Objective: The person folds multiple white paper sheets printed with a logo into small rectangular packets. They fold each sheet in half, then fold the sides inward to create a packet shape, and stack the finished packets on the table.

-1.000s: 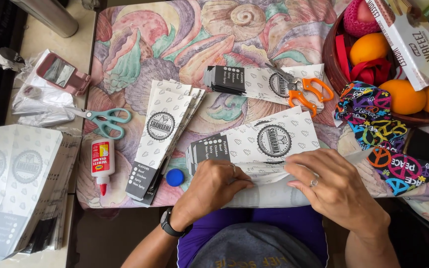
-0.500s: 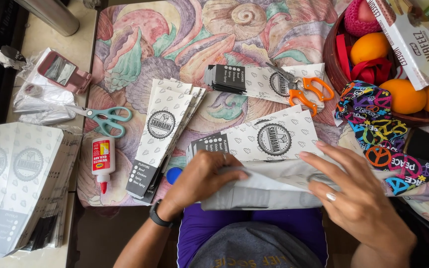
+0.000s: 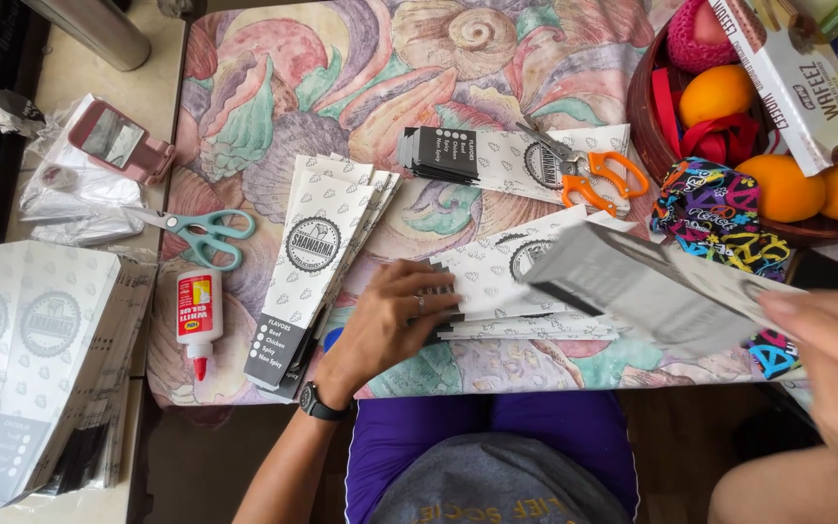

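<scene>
Left hand [image 3: 390,325] now flat on the sleeve pile [image 3: 506,281] at lower centre, fingers spread, pinning its left edge; grip open, nothing clasped. 0.5 s ago it was curled under the near edge of the sleeve being worked.

Right hand [image 3: 831,374] has swung out to the lower right of the frame, close to the lens and blurred. It holds a sleeve [image 3: 647,291], lifted off the pile and tilted, left end above the pile's right part, right end at the fingers. Grip closed on it, though the exact finger contact is too blurred to read. Earlier that sleeve was low at the counter edge with both hands on it.

Unchanged since the earlier frames:
- second pile [image 3: 317,252] left of centre, fanned, dark ends toward the near edge
- third pile [image 3: 506,160] upper centre, orange scissors [image 3: 584,175] lying on its right end
- teal scissors [image 3: 201,233] and glue bottle [image 3: 198,315] at left, bottle just below the scissors, tip toward the near edge
- flat carton stack [image 3: 36,359] at far left
- fruit bowl [image 3: 647,121] upper right with oranges [image 3: 788,184] in it, patterned cloth [image 3: 720,218] draped over its near rim

Blue cap [image 3: 334,338] by the left wrist now mostly hidden behind the hand. Mat [image 3: 341,78] under everything, no shift.
</scene>
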